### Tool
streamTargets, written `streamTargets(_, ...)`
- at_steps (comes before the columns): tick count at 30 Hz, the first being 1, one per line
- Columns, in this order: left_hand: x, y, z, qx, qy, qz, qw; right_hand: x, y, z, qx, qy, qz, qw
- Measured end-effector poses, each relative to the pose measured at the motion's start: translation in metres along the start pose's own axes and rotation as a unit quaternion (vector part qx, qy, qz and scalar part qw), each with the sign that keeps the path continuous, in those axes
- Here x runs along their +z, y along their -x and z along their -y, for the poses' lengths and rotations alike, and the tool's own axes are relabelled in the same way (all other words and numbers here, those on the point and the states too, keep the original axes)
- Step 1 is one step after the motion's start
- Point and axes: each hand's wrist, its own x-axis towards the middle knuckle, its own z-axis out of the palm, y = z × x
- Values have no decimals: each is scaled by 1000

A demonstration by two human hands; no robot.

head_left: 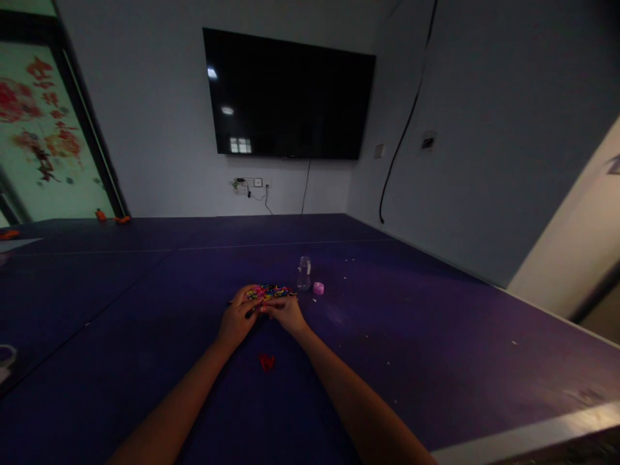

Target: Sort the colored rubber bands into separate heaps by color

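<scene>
Bent around the near left side of a colourful pile (pixel 271 292) with the left hand (pixel 239 314), and at its near right side with the right hand (pixel 287 312), fingertips close together at the front edge. Cannot tell, in so dark and small a view, whether grasping something or only touching; fingers curled inward on both sides. In the pile, pink, yellow, blue and black, too small to make out singly. Resting on the purple table (pixel 436 336), straight ahead, between and just beyond the hands.

Just past the right hand, near the pile's right end, a clear bottle (pixel 303 276), upright; just right of its base, a small pink piece (pixel 318 289). Nearer, between the forearms, a small red bundle (pixel 266 361), apart from both hands. Across the right half of the table, tiny white scraps (pixel 514 342).

On the far wall, a big dark television (pixel 290 97), with sockets (pixel 258 183) below. On the right wall, a black cable (pixel 411 111), hanging down near the table's edge. At far left, beside a door (pixel 77 187) with red pictures, small orange things (pixel 100 215)
</scene>
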Motion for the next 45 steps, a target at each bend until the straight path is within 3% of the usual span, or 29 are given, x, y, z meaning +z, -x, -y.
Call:
streamTargets(6, -1, 3, -1, 34, -28, 33, 998, 4, 2, -1, 5, -10, 20, 1000)
streamTargets(26, -1, 2, -8, 76, -40, 21, 996, 7, 4, -3, 42, -56, 30, 997)
streamTargets(32, 1, 2, -8, 52, -28, 27, 998, 7, 5, 0, 55, -76, 27, 995)
streamTargets(45, -4, -4, -10, -36, 48, -58, 996, 2, 7, 9, 88, -135, 31, 987)
